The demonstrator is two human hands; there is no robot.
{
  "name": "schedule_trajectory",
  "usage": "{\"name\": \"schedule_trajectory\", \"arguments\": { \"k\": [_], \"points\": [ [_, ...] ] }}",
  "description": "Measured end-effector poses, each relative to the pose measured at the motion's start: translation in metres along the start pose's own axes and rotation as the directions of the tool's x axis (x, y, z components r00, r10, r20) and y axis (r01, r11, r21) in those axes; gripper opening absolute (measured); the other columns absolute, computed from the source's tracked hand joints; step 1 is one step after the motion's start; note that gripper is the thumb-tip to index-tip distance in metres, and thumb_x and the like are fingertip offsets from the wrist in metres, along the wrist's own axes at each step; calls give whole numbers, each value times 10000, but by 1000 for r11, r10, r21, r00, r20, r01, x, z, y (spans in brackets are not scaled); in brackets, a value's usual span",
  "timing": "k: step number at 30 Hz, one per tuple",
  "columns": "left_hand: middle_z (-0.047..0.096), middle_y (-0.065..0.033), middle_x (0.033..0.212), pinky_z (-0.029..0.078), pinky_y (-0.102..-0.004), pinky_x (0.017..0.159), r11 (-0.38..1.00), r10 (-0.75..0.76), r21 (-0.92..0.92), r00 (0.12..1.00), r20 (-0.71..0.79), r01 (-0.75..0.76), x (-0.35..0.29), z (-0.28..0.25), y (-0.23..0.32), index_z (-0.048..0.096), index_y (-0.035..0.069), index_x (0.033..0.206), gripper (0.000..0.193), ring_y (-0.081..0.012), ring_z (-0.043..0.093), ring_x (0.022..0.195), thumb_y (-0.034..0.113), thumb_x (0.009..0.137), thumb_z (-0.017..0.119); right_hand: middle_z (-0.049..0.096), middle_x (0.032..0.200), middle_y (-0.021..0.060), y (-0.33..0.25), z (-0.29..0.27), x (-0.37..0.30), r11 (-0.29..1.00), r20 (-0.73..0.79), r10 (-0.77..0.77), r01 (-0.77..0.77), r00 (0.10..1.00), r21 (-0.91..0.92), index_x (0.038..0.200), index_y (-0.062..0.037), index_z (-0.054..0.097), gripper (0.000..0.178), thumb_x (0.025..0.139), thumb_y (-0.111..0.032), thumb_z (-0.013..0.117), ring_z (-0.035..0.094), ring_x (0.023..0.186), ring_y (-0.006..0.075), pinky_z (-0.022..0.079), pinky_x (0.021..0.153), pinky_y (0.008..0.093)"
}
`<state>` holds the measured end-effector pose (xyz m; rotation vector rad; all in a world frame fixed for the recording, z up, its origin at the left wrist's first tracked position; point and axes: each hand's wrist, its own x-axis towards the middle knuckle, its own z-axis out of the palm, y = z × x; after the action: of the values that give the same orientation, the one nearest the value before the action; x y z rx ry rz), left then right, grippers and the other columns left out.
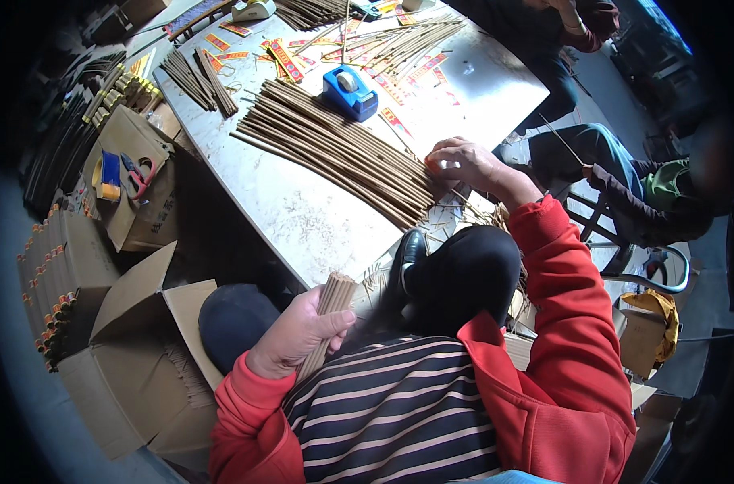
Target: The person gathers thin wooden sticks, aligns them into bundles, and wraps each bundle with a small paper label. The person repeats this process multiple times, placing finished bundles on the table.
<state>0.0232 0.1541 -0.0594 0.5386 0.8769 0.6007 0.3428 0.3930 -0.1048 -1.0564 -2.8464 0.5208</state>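
Note:
My left hand point(302, 331) is wrapped around a bundle of incense sticks point(334, 297), held upright in front of my striped shirt with the cut ends up. At the table's near right edge, my right hand point(472, 165) is closed, a small orange thing point(433, 164) showing at its fingertips; its kind cannot be made out. Just beneath that hand lie the ends of a wide row of long brown incense sticks point(334, 153), spread slantwise over the table. A blue tape dispenser point(351, 93) stands against the far side of this row.
Red and yellow paper labels point(283, 60) and more sticks point(197, 77) lie on the white table point(294, 218). To the left are open cardboard boxes point(125, 395), a carton with red-handled scissors point(139, 177), and stacked bundles point(60, 282). Other people sit at the right, near a chair point(617, 250).

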Motion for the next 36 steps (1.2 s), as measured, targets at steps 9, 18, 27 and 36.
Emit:
{"name": "schedule_trajectory", "arguments": {
  "k": [9,18,27,36],
  "points": [
    [523,-23,706,438,-183,533,1000,-4,7,1000,-12,4,5,1,10,484,-4,987,343,-71,515,555,228,829,682,615,1065,89,17,-5,9,994,14,-82,81,997,76,974,-79,657,173,819,-141,611,536,1065,246,437,911,335],
    [519,-23,707,439,-185,533,1000,-5,-4,1000,-4,5,12,-13,1,485,1,972,333,-75,513,553,227,827,683,595,1063,74,20,10,18,992,-32,-124,125,992,34,1016,-116,658,237,788,-169,624,558,1008,248,445,893,333],
    [520,-28,695,427,-194,511,1000,-14,-9,1000,-12,14,2,13,34,490,4,953,284,-83,510,546,196,838,666,594,1053,97,13,-32,18,991,-54,-118,121,992,65,998,-75,650,226,780,-134,653,561,996,265,460,875,336],
    [516,-34,669,449,-219,503,1000,-17,-20,1000,2,17,-23,57,56,491,17,903,224,-97,508,528,173,853,643,619,966,100,5,-83,-3,983,-133,-157,167,979,70,956,-56,651,177,815,-104,557,589,940,262,476,829,344]
  ]
}}
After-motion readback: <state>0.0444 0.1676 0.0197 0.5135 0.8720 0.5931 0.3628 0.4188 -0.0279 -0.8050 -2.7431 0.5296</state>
